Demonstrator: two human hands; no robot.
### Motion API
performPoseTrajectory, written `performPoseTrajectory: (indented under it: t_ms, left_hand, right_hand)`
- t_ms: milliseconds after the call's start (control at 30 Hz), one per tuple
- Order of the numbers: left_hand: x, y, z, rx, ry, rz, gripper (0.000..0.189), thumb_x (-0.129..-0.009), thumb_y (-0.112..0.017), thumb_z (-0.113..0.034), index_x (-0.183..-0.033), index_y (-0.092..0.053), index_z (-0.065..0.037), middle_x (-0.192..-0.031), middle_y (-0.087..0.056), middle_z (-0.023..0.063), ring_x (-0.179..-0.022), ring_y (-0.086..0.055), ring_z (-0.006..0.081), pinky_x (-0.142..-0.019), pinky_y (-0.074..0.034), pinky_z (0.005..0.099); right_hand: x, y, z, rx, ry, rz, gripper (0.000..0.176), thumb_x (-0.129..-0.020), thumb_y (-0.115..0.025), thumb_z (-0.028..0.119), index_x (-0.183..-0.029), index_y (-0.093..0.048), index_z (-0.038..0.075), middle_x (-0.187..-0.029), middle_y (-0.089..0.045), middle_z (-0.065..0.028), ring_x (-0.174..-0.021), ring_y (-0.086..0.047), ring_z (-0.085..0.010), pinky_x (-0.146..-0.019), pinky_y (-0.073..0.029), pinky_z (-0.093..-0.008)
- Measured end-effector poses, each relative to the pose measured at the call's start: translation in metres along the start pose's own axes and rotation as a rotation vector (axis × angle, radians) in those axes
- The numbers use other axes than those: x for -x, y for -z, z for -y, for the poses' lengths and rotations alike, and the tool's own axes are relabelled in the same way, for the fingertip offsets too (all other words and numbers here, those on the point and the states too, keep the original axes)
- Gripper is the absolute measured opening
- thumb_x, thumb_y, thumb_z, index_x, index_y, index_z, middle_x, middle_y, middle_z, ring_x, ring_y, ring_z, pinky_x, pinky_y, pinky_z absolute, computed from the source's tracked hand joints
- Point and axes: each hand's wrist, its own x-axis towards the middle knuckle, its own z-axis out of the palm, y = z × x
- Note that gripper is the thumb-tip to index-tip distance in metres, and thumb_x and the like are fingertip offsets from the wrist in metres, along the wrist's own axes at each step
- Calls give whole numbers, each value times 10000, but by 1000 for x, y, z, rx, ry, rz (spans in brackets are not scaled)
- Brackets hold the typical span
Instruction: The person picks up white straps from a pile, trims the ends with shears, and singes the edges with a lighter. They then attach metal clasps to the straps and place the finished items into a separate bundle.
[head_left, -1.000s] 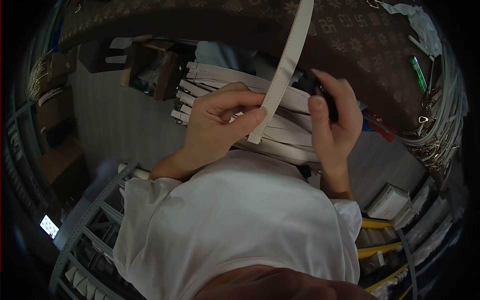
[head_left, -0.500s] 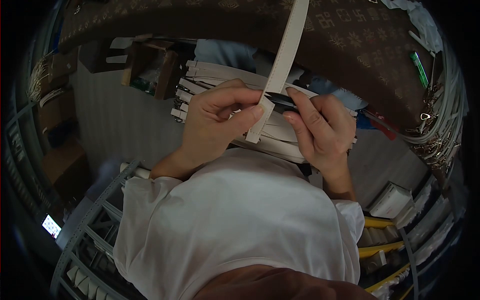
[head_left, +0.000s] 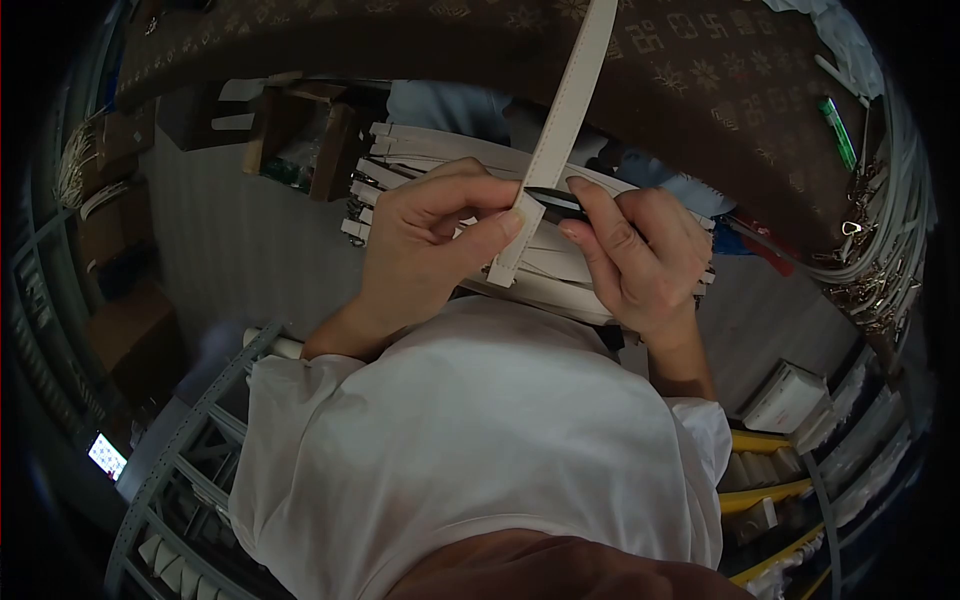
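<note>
My left hand [head_left: 450,222] pinches a cream stitched strap [head_left: 562,115] between thumb and fingers, near its folded lower end. From there the strap runs up past the edge of the patterned table. Dark, slim thread snips [head_left: 560,199] are held in my right hand [head_left: 640,245], between thumb and fingers. Their pointed tip lies right at the strap's edge, close to my left fingertips. Below both hands, across my lap, is a pile of similar cream straps [head_left: 455,146], several with metal clasps at the left end.
A brown patterned cloth [head_left: 690,75] covers the table ahead, with a green marker [head_left: 838,133] on it. White cords with metal clasps [head_left: 880,290] hang at the right. An open wooden box [head_left: 330,150] stands left of the straps. Metal shelving [head_left: 190,440] is at lower left.
Both hands keep their grip, with the strap nearly in place. The snips' tip sits slightly farther left against the strap's edge, and my right hand has shifted very slightly.
</note>
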Motion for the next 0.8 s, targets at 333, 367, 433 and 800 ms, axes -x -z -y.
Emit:
performPoseTrajectory:
  t_ms: [333,367,433,800]
  left_hand:
    - [-1,-2,-2,97,92,19,159,-771,-550,39,-925,-594,36,-815,-534,38,-745,-493,73,-635,-394,186]
    - [-2,-2,-1,106,110,15,142,-776,-548,33,-911,-591,36,-816,-532,35,-742,-489,70,-636,-393,185]
    - [0,-1,1,72,132,67,130,-788,-540,23,-911,-579,33,-816,-529,32,-737,-486,69,-638,-393,184]
    - [24,18,16,157,302,200,135,-857,-474,-58,-942,-536,26,-840,-571,67,-708,-530,95,-643,-437,216]
  right_hand:
    - [-1,-7,7,-899,-812,-312,209,-745,-657,115,-893,-603,-23,-666,-482,9,-543,-411,-55,-460,-323,-197]
    - [-2,-10,11,-896,-810,-315,209,-745,-657,115,-893,-603,-23,-666,-482,9,-543,-411,-55,-460,-323,-197]
    - [-4,-15,18,-1144,-906,-195,166,-755,-645,86,-865,-602,-30,-673,-483,43,-577,-404,-26,-494,-325,-167]
    - [-52,-19,10,-1260,-1023,80,91,-726,-660,56,-786,-616,3,-715,-605,-36,-648,-537,-59,-554,-409,-185]
